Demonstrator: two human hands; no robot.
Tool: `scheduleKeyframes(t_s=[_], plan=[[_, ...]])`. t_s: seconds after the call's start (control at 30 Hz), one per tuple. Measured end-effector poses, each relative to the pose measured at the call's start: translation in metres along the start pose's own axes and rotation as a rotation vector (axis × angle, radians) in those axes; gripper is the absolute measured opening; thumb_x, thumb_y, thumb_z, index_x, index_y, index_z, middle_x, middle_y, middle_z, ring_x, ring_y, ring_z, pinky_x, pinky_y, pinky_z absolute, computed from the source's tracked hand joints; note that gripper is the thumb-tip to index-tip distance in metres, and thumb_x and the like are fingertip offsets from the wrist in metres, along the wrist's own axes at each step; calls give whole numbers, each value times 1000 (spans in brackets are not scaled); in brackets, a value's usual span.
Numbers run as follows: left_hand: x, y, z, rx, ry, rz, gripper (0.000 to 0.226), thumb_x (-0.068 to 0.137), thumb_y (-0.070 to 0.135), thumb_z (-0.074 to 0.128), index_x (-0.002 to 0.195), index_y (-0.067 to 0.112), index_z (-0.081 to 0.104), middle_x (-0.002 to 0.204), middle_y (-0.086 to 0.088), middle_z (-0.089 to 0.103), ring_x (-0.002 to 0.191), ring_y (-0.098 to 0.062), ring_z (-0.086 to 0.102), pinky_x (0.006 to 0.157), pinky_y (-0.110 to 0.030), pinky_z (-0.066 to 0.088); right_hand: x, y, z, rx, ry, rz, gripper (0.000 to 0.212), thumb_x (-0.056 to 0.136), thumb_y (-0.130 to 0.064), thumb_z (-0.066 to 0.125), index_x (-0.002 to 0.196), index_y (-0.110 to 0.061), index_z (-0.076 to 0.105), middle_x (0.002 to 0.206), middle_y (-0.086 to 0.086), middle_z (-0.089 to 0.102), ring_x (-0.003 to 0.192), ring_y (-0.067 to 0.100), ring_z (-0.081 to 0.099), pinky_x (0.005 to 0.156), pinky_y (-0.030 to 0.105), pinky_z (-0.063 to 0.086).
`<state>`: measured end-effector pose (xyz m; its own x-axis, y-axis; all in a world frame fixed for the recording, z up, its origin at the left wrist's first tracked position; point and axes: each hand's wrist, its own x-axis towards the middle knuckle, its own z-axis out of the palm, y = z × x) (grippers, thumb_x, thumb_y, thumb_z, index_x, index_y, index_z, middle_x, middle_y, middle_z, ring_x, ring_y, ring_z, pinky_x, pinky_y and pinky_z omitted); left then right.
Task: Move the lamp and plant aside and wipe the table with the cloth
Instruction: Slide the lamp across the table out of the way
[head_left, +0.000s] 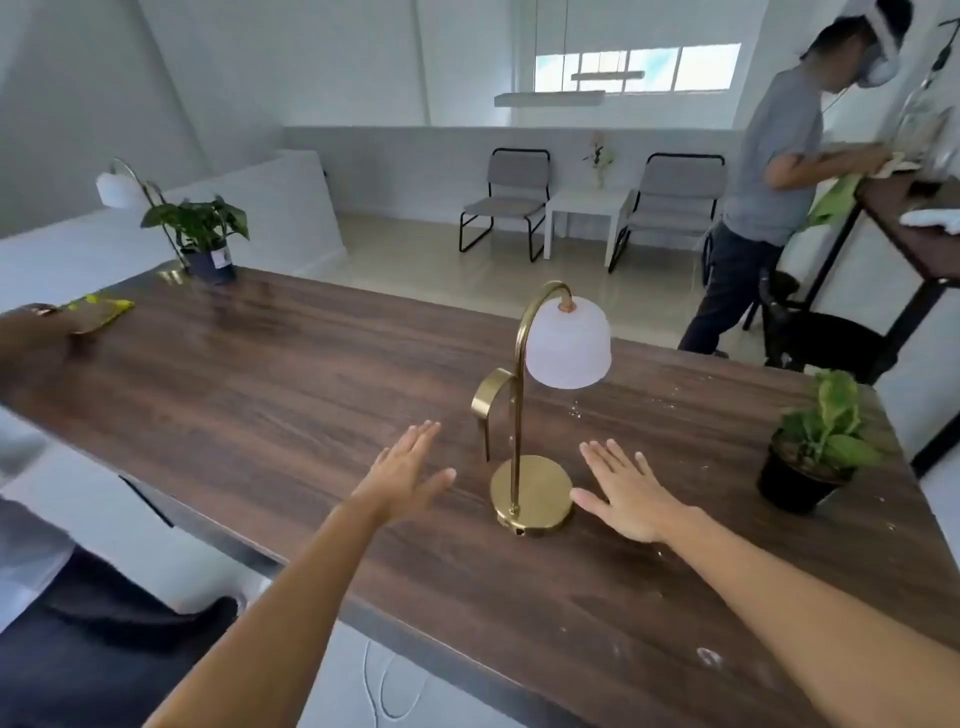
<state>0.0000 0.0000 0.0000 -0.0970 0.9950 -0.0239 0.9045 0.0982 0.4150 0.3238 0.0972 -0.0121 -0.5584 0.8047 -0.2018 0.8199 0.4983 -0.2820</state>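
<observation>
A brass lamp (530, 488) with a white shade stands upright near the front middle of the dark wooden table (291, 395). My left hand (405, 475) is open, flat, just left of the lamp's round base. My right hand (626, 491) is open too, with its thumb almost at the base's right edge. Neither hand holds the lamp. A green plant in a black pot (810, 447) sits at the table's right end. White crumbs and droplets dot the wood around the lamp and plant. No cloth shows near my hands.
A second lamp (122, 189) and a second potted plant (208, 234) stand at the far left corner. Another person's hand (41, 322) presses a yellow cloth (101, 312) on the left edge. A person with a headset (779, 171) works at another table on the right. Chairs stand behind.
</observation>
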Motion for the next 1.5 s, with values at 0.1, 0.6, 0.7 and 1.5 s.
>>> scheduleKeyframes(t_s=[0.1, 0.6, 0.7, 1.5], plan=[[-12, 12, 32, -17, -92, 110, 97, 77, 79, 38, 151, 31, -1, 162, 8, 3, 148, -11, -3, 120, -47, 10, -2, -20, 22, 17, -51, -95, 96, 90, -70, 37, 157, -17, -6, 166, 2, -4, 151, 18, -13, 121, 44, -9], [36, 7, 90, 23, 20, 279, 89, 80, 80, 30, 151, 31, 5, 159, 7, 19, 141, 4, -3, 118, -38, 2, 38, -31, 38, 113, 94, -142, 102, 85, -58, 61, 156, -9, 6, 161, 11, 20, 152, 28, 2, 121, 41, -7], [57, 0, 86, 30, 34, 231, 88, 80, 80, 28, 151, 31, 9, 159, 6, 22, 146, -4, 4, 119, -42, 5, 65, -32, 30, 104, 96, -143, 97, 88, -53, 61, 156, -9, 8, 160, 14, 22, 151, 31, 2, 121, 42, -6], [326, 12, 84, 19, 56, 195, 84, 85, 72, 29, 152, 24, 10, 159, 2, 21, 148, -16, 8, 119, -48, 3, 282, 43, -40, 218, 122, 198, 69, 98, -29, 54, 156, -28, 16, 162, 13, 22, 151, 35, 4, 120, 46, -3]])
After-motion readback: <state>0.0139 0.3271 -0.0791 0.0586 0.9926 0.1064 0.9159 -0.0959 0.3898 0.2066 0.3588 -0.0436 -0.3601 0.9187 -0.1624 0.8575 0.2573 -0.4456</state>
